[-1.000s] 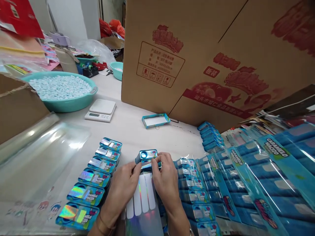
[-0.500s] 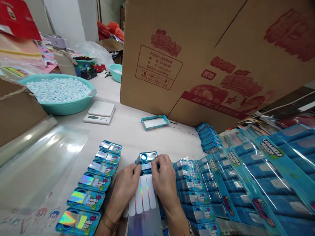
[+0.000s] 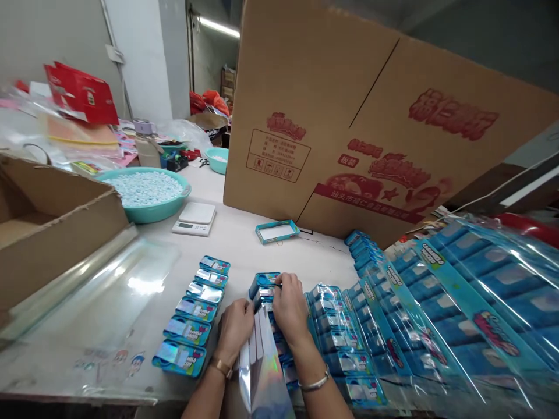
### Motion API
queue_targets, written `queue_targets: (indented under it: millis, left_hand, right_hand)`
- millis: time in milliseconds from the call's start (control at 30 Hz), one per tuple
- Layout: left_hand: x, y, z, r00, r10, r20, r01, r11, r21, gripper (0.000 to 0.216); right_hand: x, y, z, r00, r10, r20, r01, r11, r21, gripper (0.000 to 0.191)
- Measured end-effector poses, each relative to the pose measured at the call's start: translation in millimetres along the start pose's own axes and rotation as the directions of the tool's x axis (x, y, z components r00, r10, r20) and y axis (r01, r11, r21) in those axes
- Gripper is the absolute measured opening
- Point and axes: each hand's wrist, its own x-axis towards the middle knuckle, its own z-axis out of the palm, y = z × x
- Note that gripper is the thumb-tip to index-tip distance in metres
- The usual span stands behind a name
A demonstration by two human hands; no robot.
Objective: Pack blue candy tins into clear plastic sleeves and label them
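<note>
Locate middle row of blue boxes [image 3: 264, 296] on bench [image 3: 231, 238], touched by right grip [image 3: 290, 305]; cannot tell whether closed. Prevent skewing by contact with tilted sticker sheet [image 3: 268, 375], pinched in left grip [image 3: 237, 327]. Avoid jolting left row [image 3: 187, 330] by swinging wide.
</note>
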Motion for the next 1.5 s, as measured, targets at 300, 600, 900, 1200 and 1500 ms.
queue_targets:
  millis: [300,600,900,1200,1500]
  left_hand:
    - [-78,30,-47,0.974,0.178,-0.143,-0.215,0.928,-0.306,0.037]
    - [-118,65,-40,0.896,0.225,-0.382,-0.325,0.92,-0.22,0.034]
    - [-121,71,-34,0.846,0.239,-0.477,-0.313,0.947,-0.079,0.039]
    - [-175,47,-50,0.545,0.833,0.098,-0.838,0.54,0.074,0.092]
    - [-177,53,-37,0.546,0.838,-0.007,-0.818,0.535,0.21,0.119]
  right_hand:
    - [-61,-18,-105,0.971,-0.064,0.232,-0.069,0.85,0.522,0.044]
    - [-207,3,-105,0.926,-0.346,-0.152,0.335,0.937,-0.094,0.056]
    - [-231,-25,-91,0.899,-0.286,-0.333,0.342,0.932,0.123,0.057]
    - [-191,-33,-174,0.849,-0.471,-0.238,0.494,0.868,0.046,0.054]
    - [-192,-38,-207,0.798,-0.578,-0.172,0.583,0.812,-0.026,0.047]
